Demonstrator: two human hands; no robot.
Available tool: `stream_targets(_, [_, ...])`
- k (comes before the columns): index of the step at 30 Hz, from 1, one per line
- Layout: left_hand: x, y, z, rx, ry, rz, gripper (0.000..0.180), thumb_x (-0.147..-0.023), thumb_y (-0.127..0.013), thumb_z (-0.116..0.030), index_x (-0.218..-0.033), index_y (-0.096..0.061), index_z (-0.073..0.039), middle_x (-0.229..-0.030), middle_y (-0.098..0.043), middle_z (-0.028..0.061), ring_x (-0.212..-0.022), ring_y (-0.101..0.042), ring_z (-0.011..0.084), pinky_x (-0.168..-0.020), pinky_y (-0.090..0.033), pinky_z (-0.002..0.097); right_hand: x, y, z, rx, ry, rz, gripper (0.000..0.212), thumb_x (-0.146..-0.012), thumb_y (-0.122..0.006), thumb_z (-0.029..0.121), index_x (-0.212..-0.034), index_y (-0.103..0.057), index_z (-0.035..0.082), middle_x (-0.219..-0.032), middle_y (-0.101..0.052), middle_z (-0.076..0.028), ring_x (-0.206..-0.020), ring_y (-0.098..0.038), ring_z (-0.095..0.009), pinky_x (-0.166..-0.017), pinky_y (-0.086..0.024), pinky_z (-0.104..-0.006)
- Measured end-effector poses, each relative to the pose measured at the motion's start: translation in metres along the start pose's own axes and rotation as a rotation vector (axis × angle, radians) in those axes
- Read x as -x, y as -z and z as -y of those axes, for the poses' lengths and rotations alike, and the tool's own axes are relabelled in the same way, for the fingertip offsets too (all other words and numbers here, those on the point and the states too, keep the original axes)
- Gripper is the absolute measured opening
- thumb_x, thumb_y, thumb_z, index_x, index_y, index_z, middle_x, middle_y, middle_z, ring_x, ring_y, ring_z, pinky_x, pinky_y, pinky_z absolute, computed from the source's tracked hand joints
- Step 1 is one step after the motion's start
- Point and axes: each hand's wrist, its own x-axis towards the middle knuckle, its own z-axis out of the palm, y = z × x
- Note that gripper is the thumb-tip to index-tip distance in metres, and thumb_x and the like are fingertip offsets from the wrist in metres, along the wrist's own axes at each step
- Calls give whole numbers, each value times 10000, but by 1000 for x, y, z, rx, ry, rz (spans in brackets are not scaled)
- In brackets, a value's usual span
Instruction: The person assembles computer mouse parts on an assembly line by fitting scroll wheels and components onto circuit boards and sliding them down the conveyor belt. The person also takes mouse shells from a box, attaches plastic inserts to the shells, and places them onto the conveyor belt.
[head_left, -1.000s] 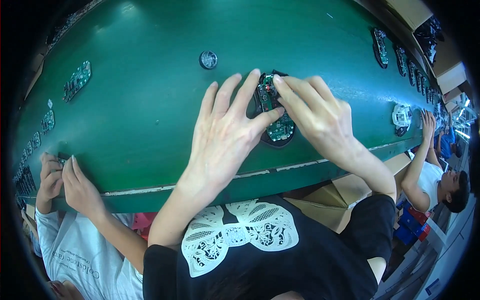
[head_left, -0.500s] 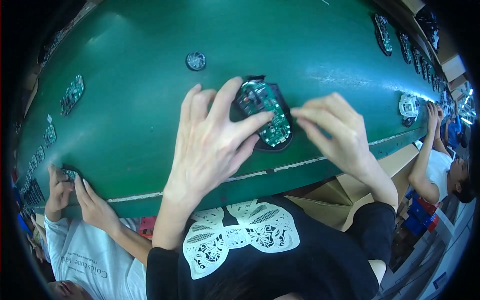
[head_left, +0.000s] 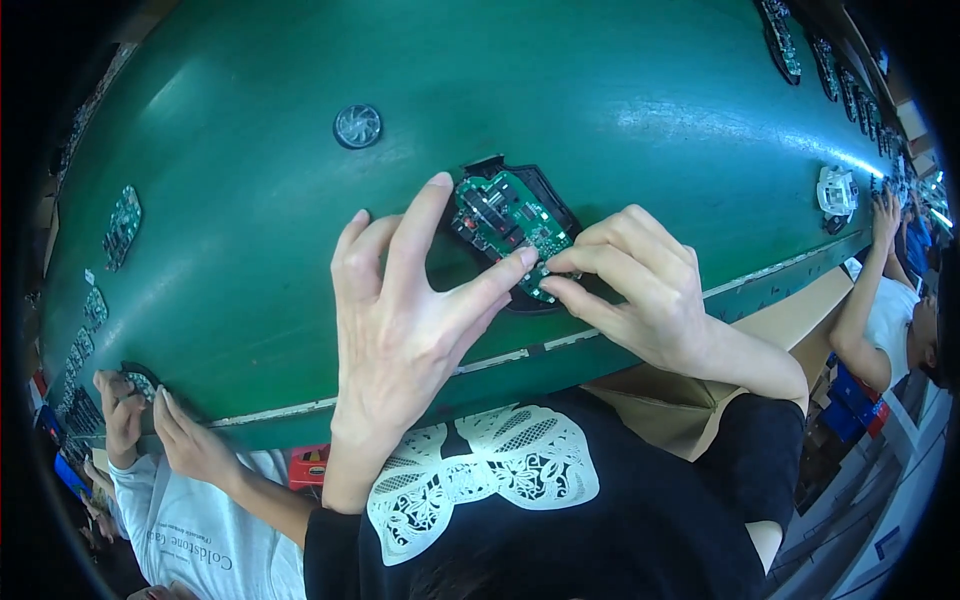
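A person in a black shirt with a white lace-like print leans over a green conveyor belt (head_left: 620, 90), seen from a camera on their head. In the middle of the belt lies a green circuit board (head_left: 505, 222), seated in a black oval shell (head_left: 540, 195) that sits close to the belt's near edge.

The left hand (head_left: 405, 320) is spread wide, fingers fanned apart and gripping nothing. The tip of 1 long finger reaches the board's far left corner, and the thumb tip touches the board's near edge. The right hand (head_left: 640, 285) is curled, its thumb and forefinger pinched together at the board's near right end, just beside the left thumb. Whether something small sits inside the pinch cannot be told.

Farther up the belt, well apart from the hands, lies a small round dark part (head_left: 357, 126). A white part (head_left: 836, 190) rests near the belt's right end, and more green boards (head_left: 123, 222) lie along the left rim.

At the lower left, another person in a grey shirt has 2 hands (head_left: 150, 420) at the belt's edge. At the right, a third person's arm (head_left: 868, 290) reaches up to the belt.
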Motion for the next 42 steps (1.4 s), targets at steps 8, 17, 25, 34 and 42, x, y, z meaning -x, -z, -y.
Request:
stream_targets(8, [0,-5,0,32,9,-6,441,-714,-828,-209,-1119,-752,-367,-1426,-472,121,-1224,-471,307,-1066,-379,503,1,-5,5,39,-6,-52,156,-700,-806,22,-808,-694,28,-786,-635,-43,-698,-605,-182,-512,-500,-302])
stream_targets(17, [-2,-1,-2,35,12,23,424,-734,-826,-206,-1118,-751,-370,-1442,-440,109,-1133,-514,284,-1085,-354,512,-4,1,5,17,-19,-11,136,-686,-791,11,-773,-689,35,-777,-638,-45,-692,-606,-192,-516,-507,-316])
stream_targets(25, [-4,-6,-5,25,1,55,419,-732,-830,-239,-1115,-751,-390,-1452,-430,107,-1161,-480,296,-1074,-366,473,3,16,-8,-113,-45,15,155,-716,-793,9,-855,-725,21,-814,-663,-65,-722,-633,-199,-559,-523,-310])
stream_targets(34, [-7,-7,-8,12,3,63,427,-721,-840,-240,-1107,-752,-397,-1456,-427,100,-1206,-415,354,-1004,-432,412,10,21,-14,-260,-161,34,203,-727,-795,-13,-922,-745,9,-832,-675,-82,-749,-645,-212,-587,-525,-325])
stream_targets(42, [-7,-10,-3,33,-25,0,470,-722,-823,-281,-1153,-714,-434,-1425,-453,73,-1071,-487,262,-1043,-368,520,11,19,-5,-54,-75,0,251,-691,-827,45,-929,-748,42,-857,-665,-51,-736,-621,-196,-583,-526,-319])
